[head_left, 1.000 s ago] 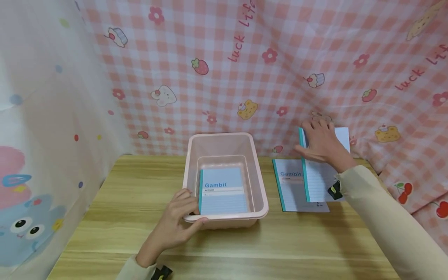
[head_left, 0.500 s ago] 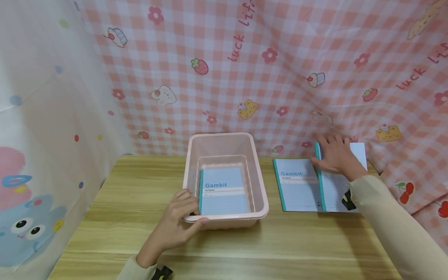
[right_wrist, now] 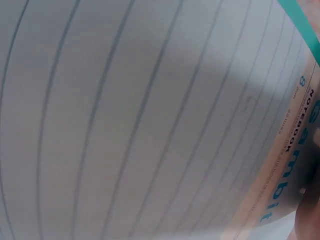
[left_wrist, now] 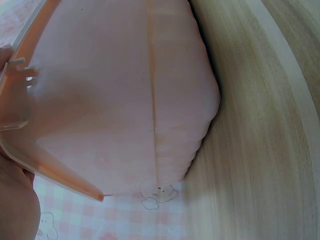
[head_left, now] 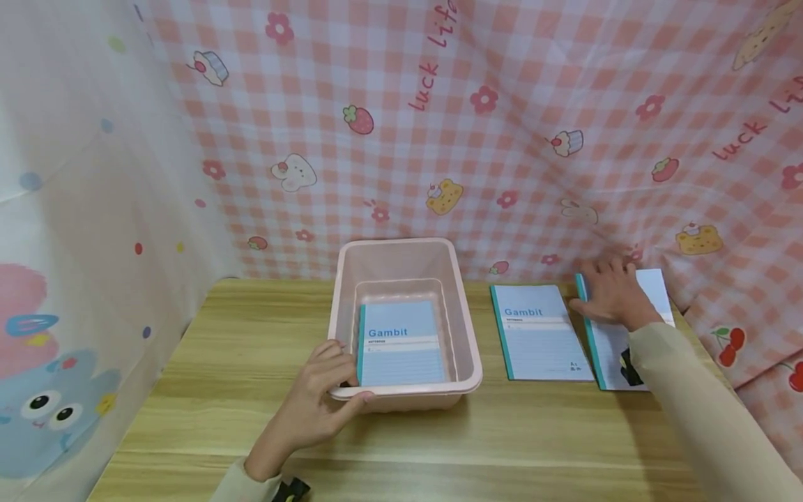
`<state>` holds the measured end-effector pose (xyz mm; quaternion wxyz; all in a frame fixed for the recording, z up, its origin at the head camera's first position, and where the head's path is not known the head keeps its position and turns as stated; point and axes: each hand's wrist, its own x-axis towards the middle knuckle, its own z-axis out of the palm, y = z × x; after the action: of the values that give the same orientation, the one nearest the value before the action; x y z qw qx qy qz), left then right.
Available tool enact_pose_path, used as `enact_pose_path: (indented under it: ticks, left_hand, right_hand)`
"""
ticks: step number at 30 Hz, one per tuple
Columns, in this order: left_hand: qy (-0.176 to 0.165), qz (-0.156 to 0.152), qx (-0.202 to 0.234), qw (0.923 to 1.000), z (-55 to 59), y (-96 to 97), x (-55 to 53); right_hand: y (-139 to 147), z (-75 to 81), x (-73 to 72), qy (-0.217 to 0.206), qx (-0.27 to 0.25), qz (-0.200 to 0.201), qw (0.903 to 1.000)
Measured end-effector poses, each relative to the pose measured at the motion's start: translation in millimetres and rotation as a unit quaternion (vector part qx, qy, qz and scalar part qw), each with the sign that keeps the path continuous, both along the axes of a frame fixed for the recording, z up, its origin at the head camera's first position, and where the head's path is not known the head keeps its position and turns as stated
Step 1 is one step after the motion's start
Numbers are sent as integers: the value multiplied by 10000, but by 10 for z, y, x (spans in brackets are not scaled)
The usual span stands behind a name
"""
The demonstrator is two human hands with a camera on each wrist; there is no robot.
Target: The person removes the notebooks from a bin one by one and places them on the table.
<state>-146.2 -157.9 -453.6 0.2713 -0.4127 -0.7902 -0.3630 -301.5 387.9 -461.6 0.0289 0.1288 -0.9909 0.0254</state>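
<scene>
My left hand grips the near left corner of a pale pink plastic bin, fingers over the rim and thumb outside. Inside the bin a blue notebook lies flat, marked Gambit. At the right, my right hand holds another notebook by its upper part, thumb at the teal spine and fingers at the far edge. Its lined cover fills the right wrist view. Just left of it, a third notebook lies on the table.
The wooden table backs onto a pink checked cloth with printed figures. Another white printed cloth hangs at the left. The bin's outer wall stands on the table in the left wrist view.
My right hand has moved the held notebook right and lower, from overlapping the other notebook to beside it. My left hand and the bin have stayed put.
</scene>
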Motion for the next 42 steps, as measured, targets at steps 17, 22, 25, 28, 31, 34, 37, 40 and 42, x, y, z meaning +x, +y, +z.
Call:
enact_pose_path:
  ticks: [17,22,25,28,31,34,37,40,42]
  left_hand:
    - [34,-36,56,10000,18,11,16]
    - [17,-53,80,10000,22,7,14]
    - [12,-56,77,10000,23,5,12]
    - [15,-52,76,10000,19,5,10]
    - [20,-38,67,10000,9,4,11]
    - [19,-47,47,10000,-3,4,9]
    - [9,-77,40,10000,-13,2,8]
    - [-6,-73,36,10000,-14,-3,8]
    - [-1,-54,30,10000,-11,-9,7]
  right_hand:
    - [31,-280,-34,-9,-181,47,9998]
    - [12,-310,-35,-103,-304,52,9995]
    - [16,-342,-48,-142,-352,18,9993]
    - [20,-375,-60,-131,-366,-27,9992]
    - [16,-389,-62,-97,-422,-59,9990]
    - [11,-397,-56,-87,-461,-144,9988]
    - [-3,-394,-46,-90,-485,-204,9986]
    - [-37,-370,-31,-105,-561,-238,9981]
    - [-75,-334,-16,-144,-648,-247,9975]
